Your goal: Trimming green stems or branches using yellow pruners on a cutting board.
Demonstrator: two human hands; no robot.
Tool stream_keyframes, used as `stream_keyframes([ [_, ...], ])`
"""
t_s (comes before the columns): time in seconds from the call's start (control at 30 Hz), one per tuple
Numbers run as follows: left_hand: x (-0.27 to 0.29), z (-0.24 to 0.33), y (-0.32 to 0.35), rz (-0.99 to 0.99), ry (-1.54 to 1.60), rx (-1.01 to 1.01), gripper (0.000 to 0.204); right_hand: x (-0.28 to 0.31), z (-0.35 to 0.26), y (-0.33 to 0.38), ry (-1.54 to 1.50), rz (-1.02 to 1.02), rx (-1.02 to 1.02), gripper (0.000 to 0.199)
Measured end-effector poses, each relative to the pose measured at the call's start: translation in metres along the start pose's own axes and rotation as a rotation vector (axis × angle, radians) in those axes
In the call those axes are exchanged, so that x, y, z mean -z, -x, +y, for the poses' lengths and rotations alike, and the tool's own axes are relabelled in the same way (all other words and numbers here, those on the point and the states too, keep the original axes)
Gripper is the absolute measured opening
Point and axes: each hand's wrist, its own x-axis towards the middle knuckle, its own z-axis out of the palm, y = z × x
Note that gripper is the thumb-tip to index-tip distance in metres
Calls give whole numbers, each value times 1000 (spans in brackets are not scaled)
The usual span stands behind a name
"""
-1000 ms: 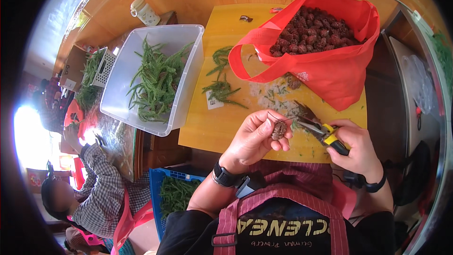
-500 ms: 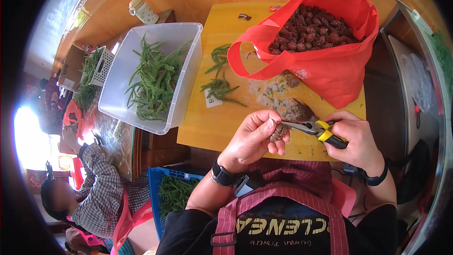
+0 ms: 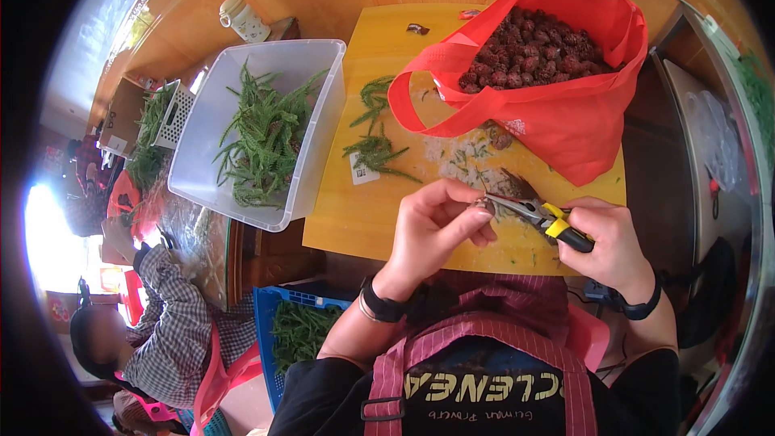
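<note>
Slantwise, pliers (image 3: 538, 214) point forward-left, long axis running toward left hand (image 3: 434, 224).

Pinched in the left hand (image 3: 434, 228), a small brown pine cone (image 3: 483, 205), mostly hidden. Gripped in the right hand (image 3: 607, 241), pliers (image 3: 529, 211) with black-and-yellow handles, slanting up leftward, metal tips close beside the cone.

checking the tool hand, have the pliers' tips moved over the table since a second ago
Yes. Against the yellow table, the tips of the pliers in the right hand have shifted left, toward the left hand.
</note>
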Motion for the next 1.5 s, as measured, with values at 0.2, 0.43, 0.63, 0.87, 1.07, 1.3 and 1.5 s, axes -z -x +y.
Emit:
stream_keyframes([
  [0.2, -2, 0, -1, 8, -273, -179, 19, -3, 0, 1, -66, 35, -21, 21],
  [0.43, -1, 7, -3, 21, -26, 36, 19, -1, 2, 2, -45, 14, -36, 19],
  [0.63, -11, 9, -5, 99, -475, -312, 20, -1, 4, 4, -24, -5, -75, 19],
  [0.87, -5, 4, -4, 16, -22, 22, 20, 0, 5, 5, -14, 29, -78, 17],
  [1.07, -12, 6, -6, 151, -984, -644, 19, 1, 2, 6, 9, -50, -171, 16],
  [1.3, 1, -12, -6, 224, -387, -180, 22, -2, 22, 21, -190, -27, -268, 19],
  [1.5, 9, -20, -1, 132, -61, 81, 26, -21, 87, 49, 220, 47, -366, 24],
])
